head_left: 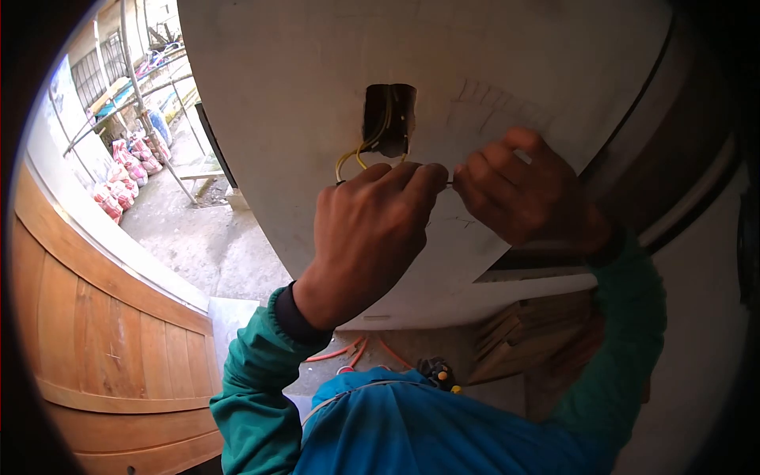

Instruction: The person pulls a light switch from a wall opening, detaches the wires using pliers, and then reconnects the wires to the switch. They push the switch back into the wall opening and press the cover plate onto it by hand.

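Yellow electrical wires (345, 159) come out of a rectangular hole (402, 101) in the pale wall (301, 79) and loop down behind my left hand (372, 226). That hand is closed, thumb and fingers pinched on a wire just below the hole. To its right, my right hand (518, 190) is closed too, its fingertips pinching the thin wire end (450, 184) that shows in the small gap between both hands. Most of the held wire is hidden behind my fingers. Pencil marks (483, 99) run across the wall above my right hand.
A panelled wooden door (111, 317) stands at the left, beside an opening onto a concrete yard with red-and-white sacks (134, 162). Low by the wall are an orange hose (348, 348), a black-and-yellow object (435, 372) and stacked brown boards (522, 332). A dark recess lies at the right.
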Available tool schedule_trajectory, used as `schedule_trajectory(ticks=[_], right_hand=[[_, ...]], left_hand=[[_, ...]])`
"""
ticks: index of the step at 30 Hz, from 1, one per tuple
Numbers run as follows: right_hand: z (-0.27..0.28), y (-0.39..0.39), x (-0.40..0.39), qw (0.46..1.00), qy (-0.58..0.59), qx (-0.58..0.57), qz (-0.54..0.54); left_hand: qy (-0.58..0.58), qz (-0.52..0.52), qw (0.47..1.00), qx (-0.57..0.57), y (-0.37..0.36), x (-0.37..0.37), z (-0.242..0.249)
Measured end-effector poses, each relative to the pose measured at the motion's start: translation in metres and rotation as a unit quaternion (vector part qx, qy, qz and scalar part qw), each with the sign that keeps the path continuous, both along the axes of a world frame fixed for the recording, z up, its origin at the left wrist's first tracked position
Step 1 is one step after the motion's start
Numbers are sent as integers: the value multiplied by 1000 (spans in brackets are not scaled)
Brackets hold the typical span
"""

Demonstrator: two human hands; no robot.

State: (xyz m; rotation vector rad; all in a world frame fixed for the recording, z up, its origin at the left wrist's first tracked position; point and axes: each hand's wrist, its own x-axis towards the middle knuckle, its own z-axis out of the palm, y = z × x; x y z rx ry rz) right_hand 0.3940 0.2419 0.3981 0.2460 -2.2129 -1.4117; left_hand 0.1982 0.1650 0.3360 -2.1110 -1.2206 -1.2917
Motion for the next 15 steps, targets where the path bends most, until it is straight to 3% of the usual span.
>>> schedule_trajectory(ticks=[3,5,6,9,11,12,14,15], right_hand=[[5,-2,-2,999,-47,-14,4],[3,-5,-4,975,-43,-218,-18],[2,-8,-2,975,-42,-217,-19],[4,-9,11,906,-22,-416,-77],[2,-9,15,833,-6,-542,-115],[1,-8,12,833,-7,-541,-115],[-1,-4,3,962,70,-264,-20],[-2,-4,0,962,71,-264,-21]], left_hand=[[-6,0,1000,-2,-1,1,3],[16,-12,999,28,1,2,-1],[16,-13,999,29,1,2,-3],[14,-3,999,33,3,0,-2],[-14,4,999,33,1,-1,0],[-15,4,999,34,0,-2,1],[-13,2,1000,24,-1,-3,1],[-12,1,1000,24,-1,-2,2]])
